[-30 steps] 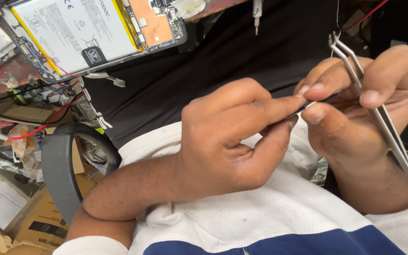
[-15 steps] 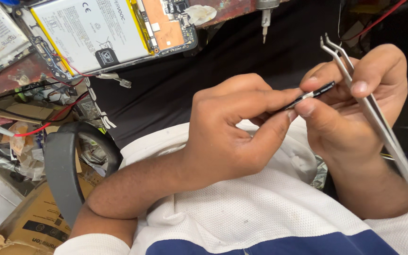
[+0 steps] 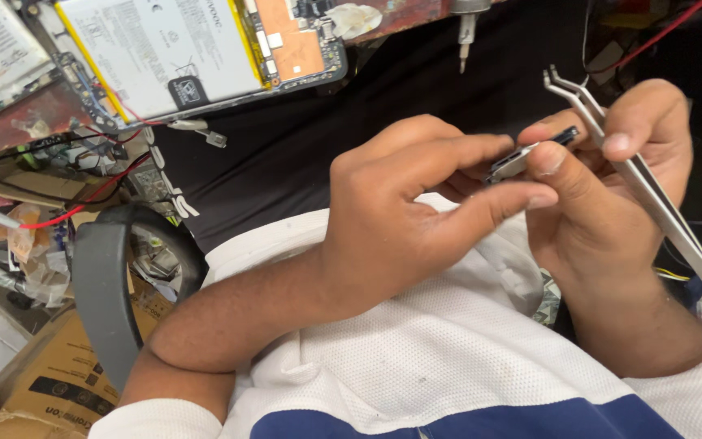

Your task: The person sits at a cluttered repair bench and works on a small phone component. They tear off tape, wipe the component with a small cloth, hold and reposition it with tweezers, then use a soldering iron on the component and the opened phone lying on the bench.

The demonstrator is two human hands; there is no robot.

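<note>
Head view: left hand (image 3: 416, 203) and right hand (image 3: 603, 187) meet above the lap, both pinching one small flat dark-and-silver part (image 3: 530, 153) between fingertips. Right hand also grips metal tweezers (image 3: 643, 183). An opened phone (image 3: 197, 49) lies at the workbench edge (image 3: 18, 122).

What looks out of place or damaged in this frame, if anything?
The opened phone lies backless at the bench edge, battery and circuit board bare, loose wires tangled below. Both hands, left hand and right hand, pinch a small dark part; the right also holds tweezers.
</note>
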